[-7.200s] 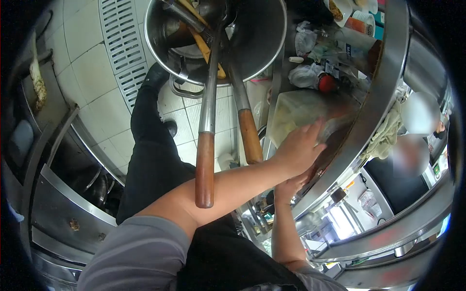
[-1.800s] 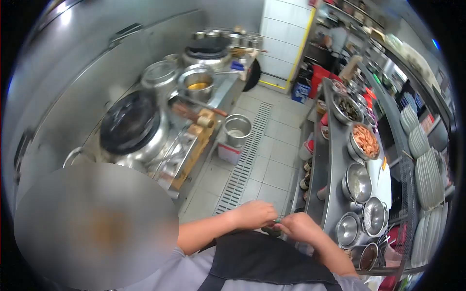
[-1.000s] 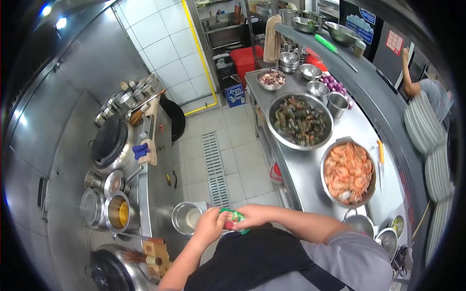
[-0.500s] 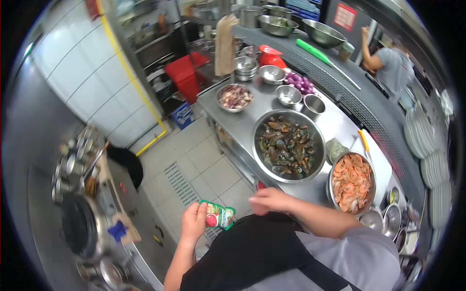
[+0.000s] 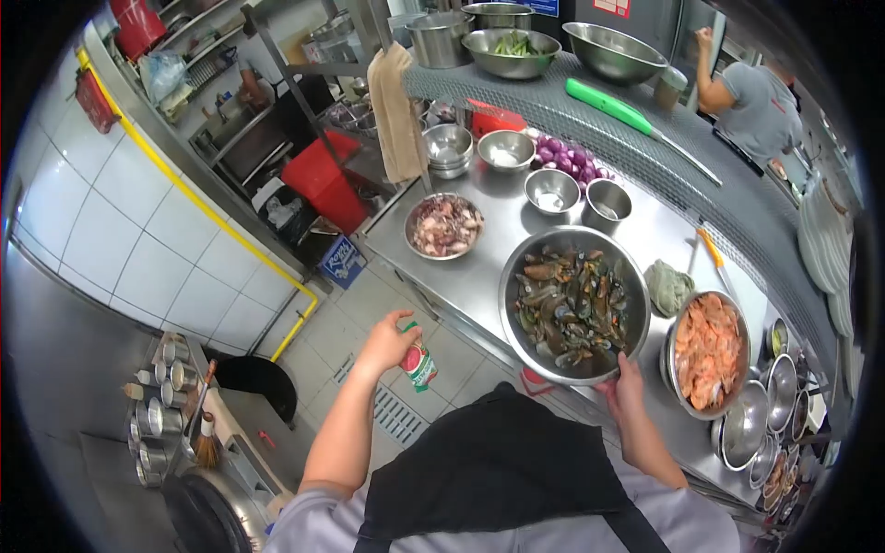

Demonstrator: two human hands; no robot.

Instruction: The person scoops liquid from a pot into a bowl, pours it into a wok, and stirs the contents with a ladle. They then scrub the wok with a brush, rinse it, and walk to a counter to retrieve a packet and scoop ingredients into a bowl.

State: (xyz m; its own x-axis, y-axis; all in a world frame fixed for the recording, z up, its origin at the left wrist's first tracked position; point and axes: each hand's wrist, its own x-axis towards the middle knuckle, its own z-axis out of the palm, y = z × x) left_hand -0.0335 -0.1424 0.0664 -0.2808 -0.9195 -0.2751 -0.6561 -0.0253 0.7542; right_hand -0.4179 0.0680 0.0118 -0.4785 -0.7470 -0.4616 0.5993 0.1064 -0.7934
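My left hand point(image 5: 389, 343) is closed on a small green and red packet point(image 5: 420, 369), held over the floor just left of the steel counter. The packet's print is too blurred to read. At the counter's front edge, my right hand point(image 5: 628, 389) grips the near rim of a large steel bowl point(image 5: 509, 309), thumb over the lip and fingers partly hidden below. Dark mussels point(image 5: 572, 309) fill that bowl. To its right is a bowl of orange shrimp point(image 5: 708, 355), with a greenish cloth-like lump point(image 5: 669, 288) between the two.
Cut squid point(image 5: 445, 226) in a bowl, small steel bowls point(image 5: 551, 191) and purple onions point(image 5: 573, 158) stand further back. A green-handled sharpening steel point(image 5: 608, 104) lies on the raised shelf. A yellow-handled knife point(image 5: 711, 247) rests at right. Another person point(image 5: 756, 111) stands beyond the shelf.
My right hand has gone from above the counter's front edge to the rim of the mussel bowl. The packet stays in my left hand, now tilted and hanging lower. The view has shifted.
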